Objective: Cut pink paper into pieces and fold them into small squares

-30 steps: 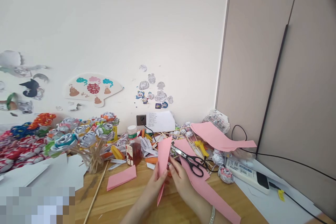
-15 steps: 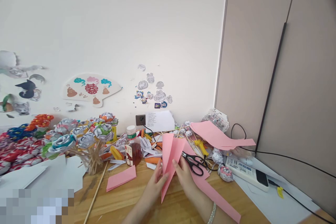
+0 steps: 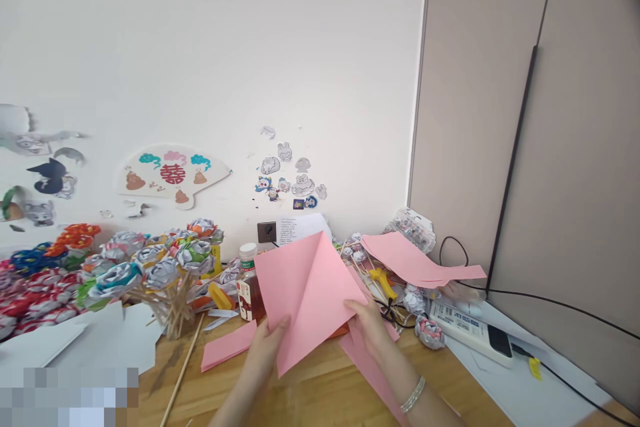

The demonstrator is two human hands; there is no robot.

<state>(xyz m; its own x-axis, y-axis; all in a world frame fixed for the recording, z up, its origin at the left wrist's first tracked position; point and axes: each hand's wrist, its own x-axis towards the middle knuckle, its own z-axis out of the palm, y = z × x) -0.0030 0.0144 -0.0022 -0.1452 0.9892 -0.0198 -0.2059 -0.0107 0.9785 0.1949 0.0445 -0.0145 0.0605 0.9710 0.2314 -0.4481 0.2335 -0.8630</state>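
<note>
**Both hands hold an opened pink sheet above the desk**

The left hand (image 3: 265, 347) pinches the pink sheet (image 3: 307, 293) at its 7 o'clock edge, thumb on the near face and fingers hidden behind. The right hand (image 3: 373, 330) grips the sheet's 4 o'clock edge in the same way, with a bracelet (image 3: 415, 395) on its wrist. The sheet is spread between the hands, raised off the desk (image 3: 320, 393) and tilted toward the camera, with a crease running from its top point down the middle.

At 9 o'clock of the left hand a folded pink piece (image 3: 225, 345) lies flat on the wood. Beyond it, at 10 o'clock, paper flowers (image 3: 150, 267) on wooden sticks stand bunched together. A small bottle (image 3: 249, 280) stands just behind the sheet's left corner, partly covered by it. At 5 o'clock of the sheet a long pink strip (image 3: 370, 363) lies under the right hand. At 2 o'clock more pink paper (image 3: 415, 260) rests on a heap of clutter, and at 3 o'clock a power strip (image 3: 473, 333) lies near the wall.
</note>
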